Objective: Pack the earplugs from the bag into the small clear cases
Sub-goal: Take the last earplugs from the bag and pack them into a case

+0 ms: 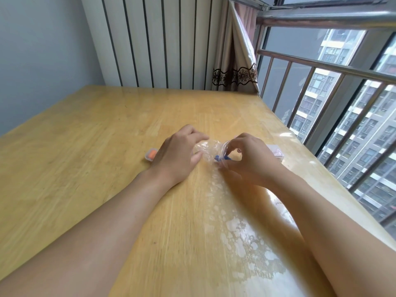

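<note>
From the head view, the clear bag (209,152) lies on the counter (85,146) between both hands: the left hand (179,155) holds its closed end, the right hand (246,159) pinches its mouth, its grip tight around a blue earplug (220,157). A case (151,156) holding orange sits left of the bag, another case (277,152) right. The extraction step seems underway; next, lift the plug clear.

Clear case (277,152) half behind hands (249,156)

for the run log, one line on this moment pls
left hand: holds bag | right hand: pinches bag mouth | blue earplug: inside
</note>
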The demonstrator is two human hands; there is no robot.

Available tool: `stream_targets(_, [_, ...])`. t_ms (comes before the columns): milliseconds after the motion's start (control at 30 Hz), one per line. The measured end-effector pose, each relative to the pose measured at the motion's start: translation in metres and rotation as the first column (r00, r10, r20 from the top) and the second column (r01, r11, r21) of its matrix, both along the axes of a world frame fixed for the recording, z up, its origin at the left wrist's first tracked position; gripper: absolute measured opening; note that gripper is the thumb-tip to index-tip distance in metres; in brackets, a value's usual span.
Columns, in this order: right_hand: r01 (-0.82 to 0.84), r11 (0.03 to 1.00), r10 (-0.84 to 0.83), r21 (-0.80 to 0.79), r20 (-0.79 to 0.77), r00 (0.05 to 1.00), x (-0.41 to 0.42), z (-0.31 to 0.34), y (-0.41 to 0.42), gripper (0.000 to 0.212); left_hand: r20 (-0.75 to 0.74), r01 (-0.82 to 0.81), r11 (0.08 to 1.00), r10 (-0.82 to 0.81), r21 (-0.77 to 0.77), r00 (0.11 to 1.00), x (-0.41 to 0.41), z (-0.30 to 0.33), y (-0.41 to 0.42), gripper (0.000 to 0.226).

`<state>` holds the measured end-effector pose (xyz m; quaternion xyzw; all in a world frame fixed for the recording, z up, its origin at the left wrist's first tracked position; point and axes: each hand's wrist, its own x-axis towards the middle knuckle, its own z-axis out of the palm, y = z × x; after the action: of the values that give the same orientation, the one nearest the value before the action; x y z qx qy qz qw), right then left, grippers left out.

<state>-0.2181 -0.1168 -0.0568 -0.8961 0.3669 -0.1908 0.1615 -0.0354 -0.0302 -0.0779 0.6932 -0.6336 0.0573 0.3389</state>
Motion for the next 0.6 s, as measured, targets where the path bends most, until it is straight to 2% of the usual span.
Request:
stream_targets(100, [-0.011,0.998,0.011,0.056,0.005,1.000,-0.004,0.006,-0.001,0.024,-0.105,-0.079,0.972,0.057,-0.222,0.993,0.001,0.008,0.004,0.029])
stream_targets(167, [-0.046,0.992,0.044,0.116,0.027,0.999,-0.010,0.017,0.000,0.025,-0.365,-0.126,0.948,0.012,-0.292,0.931,-0.006,0.013,0.008,0.019])
stream_targets(233, [-0.056,0.990,0.054,0.126,0.020,0.998,-0.019,0.032,0.002,0.019,-0.684,-0.094,0.957,-0.126,-0.275,0.719,-0.021,0.019,0.012,0.011])
stream_targets(300, [-0.029,0.992,0.020,0.125,0.078,0.997,-0.028,0.044,0.004,0.022,-0.838,-0.030,0.969,-0.198,-0.247,0.509,-0.034,0.023,0.014,0.025])
stream_targets(367, [0.005,0.995,-0.023,0.098,0.185,0.983,-0.034,0.051,0.006,0.024,-0.881,0.032,0.977,-0.203,-0.210,0.428,-0.042,0.025,0.016,0.036])
stream_targets(500, [0.037,0.998,-0.056,0.058,0.376,0.925,-0.029,0.053,0.012,0.023,-0.879,0.089,0.983,-0.182,-0.158,0.440,-0.046,0.026,0.019,0.040])
stream_targets(600, [-0.005,1.000,-0.009,0.028,0.481,0.877,-0.026,0.054,0.014,0.019,-0.908,0.100,0.986,-0.164,-0.136,0.385,-0.043,0.027,0.020,0.043])
